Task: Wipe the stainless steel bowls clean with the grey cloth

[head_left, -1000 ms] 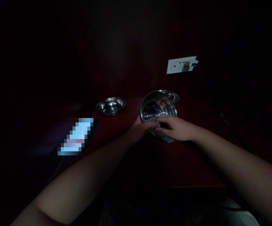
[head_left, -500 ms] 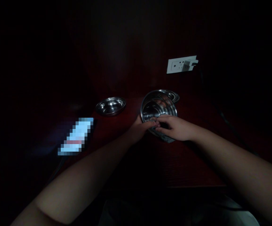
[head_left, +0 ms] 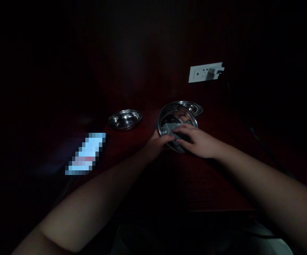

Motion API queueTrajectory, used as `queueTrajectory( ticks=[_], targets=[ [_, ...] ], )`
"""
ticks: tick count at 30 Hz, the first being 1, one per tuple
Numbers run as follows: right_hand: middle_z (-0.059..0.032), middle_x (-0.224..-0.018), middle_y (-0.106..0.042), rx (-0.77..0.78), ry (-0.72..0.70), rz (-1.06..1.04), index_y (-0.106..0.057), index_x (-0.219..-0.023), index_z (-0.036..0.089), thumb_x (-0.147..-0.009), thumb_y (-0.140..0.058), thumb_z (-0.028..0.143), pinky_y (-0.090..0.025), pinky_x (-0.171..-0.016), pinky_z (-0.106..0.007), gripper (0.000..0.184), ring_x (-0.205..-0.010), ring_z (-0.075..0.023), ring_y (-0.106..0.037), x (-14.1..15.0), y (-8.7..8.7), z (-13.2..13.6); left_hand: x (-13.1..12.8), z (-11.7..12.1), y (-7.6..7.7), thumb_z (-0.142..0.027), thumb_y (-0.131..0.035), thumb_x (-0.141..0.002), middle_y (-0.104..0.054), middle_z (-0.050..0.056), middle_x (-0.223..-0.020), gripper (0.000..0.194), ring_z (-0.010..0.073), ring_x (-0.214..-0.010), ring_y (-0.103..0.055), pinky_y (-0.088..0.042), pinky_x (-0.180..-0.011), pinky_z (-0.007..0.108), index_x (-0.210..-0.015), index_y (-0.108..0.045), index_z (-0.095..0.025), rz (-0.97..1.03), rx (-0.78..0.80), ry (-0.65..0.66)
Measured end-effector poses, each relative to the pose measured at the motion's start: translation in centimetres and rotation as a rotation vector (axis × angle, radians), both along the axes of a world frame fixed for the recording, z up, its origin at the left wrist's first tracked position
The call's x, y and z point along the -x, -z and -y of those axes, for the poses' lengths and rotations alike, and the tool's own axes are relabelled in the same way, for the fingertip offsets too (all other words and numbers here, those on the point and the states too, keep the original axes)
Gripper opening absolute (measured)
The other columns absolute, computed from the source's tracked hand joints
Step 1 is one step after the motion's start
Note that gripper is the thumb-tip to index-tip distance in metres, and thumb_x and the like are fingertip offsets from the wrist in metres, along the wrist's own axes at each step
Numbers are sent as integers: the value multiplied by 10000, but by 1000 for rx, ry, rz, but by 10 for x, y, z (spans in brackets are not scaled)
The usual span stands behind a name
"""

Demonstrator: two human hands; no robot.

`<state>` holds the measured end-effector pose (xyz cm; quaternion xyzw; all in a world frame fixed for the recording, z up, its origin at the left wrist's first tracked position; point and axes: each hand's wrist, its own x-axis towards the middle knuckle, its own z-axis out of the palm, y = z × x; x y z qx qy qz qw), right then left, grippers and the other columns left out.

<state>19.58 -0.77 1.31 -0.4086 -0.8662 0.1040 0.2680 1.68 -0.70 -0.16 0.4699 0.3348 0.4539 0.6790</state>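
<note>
A shiny metal bowl (head_left: 178, 110) is tilted so that its mouth faces me. My left hand (head_left: 157, 144) grips its lower left rim, with the thumb over the edge and the other fingers hidden behind. A grey cloth (head_left: 171, 126) lies over the near inner wall and rim of the bowl. My right hand (head_left: 197, 141) holds the cloth against the bowl, its fingers slightly parted and reaching inside.
A shallow metal dish (head_left: 125, 120) stands to the left on the dark red table (head_left: 209, 187). Behind the bowl is a round metal lid or dish (head_left: 196, 106). A phone with a lit, blurred screen (head_left: 87, 152) is at left. A wall socket (head_left: 206, 72) holds a plug.
The cloth, which hung below the rim under my right hand, now lies spread further into the bowl. My right fingers have parted and moved apart from my left thumb.
</note>
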Motion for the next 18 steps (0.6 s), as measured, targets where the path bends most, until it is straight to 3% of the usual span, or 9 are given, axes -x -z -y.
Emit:
queueTrajectory(
  ticks=[3, 6, 12, 18],
  targets=[
    [-153, -1457, -354, 20, 32, 38, -456, -1336, 140, -882, -473, 358, -283, -1106, -467, 505, -1350, -287, -330, -1, 1, 0, 1, -1, 2, -217, -684, -641, -644, 70, -1059, 590, 230, -916, -621, -473, -852, 432, -1199, -493, -196, 20, -5, 24],
    [-148, -1524, -214, 56, 21, 51, -373, -1398, 133, -893, -458, 367, -215, -1132, -480, 563, -1405, -296, -178, -1, 2, 0, 2, -1, 4, -207, -688, -652, -654, 61, -1057, 598, 229, -914, -627, -468, -870, 430, -1215, -489, -201, 38, -24, 75],
    [-131, -1533, -168, 37, -32, 24, -343, -1413, 137, -883, -487, 354, -181, -1138, -487, 590, -1410, -284, -131, 0, -1, 1, 2, 1, 4, -197, -694, -644, -673, 62, -998, 555, 236, -904, -634, -461, -883, 434, -1174, -531, -172, 33, -17, 100],
    [-110, -1527, -191, 24, -156, -19, -385, -1387, 145, -911, -429, 298, -142, -1150, -470, 502, -1417, -225, -121, 0, -4, 4, 0, 1, 3, -172, -695, -633, -675, 77, -1010, 565, 257, -951, -625, -452, -893, 442, -1175, -535, -183, 67, -72, 135]
  ],
)
